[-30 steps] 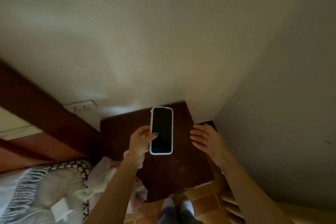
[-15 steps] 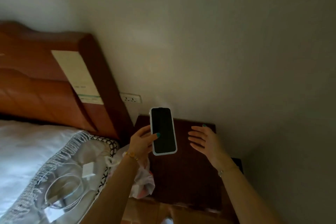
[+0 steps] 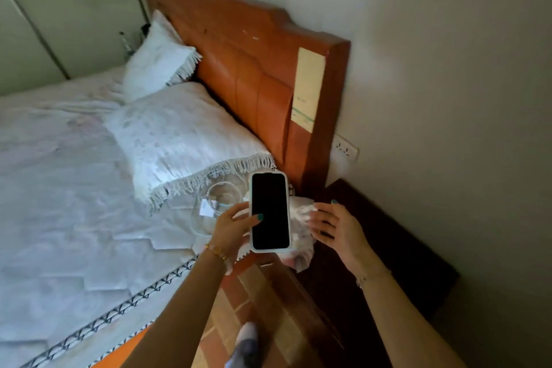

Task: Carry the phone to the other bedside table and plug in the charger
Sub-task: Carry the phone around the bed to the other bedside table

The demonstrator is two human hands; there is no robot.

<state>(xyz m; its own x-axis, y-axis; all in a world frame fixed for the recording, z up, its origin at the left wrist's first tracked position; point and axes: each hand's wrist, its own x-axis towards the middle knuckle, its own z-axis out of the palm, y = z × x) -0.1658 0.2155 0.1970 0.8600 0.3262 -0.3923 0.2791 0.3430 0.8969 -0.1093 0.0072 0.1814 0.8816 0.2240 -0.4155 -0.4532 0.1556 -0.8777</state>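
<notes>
Dim bedside table point(image 3: 397, 236) half-shadowed; left hand point(image 3: 231, 228) grip pinches phone point(image 3: 270, 212); right hand point(image 3: 337, 228) spread.

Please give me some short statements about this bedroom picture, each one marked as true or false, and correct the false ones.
1. The left hand holds the phone, with the thumb on its dark screen. True.
2. The right hand also has a grip on the phone. False: it is open and apart from the phone, to the right of it.
3. A white charger with coiled cable lies on the bed, near the fringed pillow. True.
4. A plug sits in the wall socket beside the headboard. False: nothing is plugged into it.
5. The phone screen is lit. False: it is black.
</notes>
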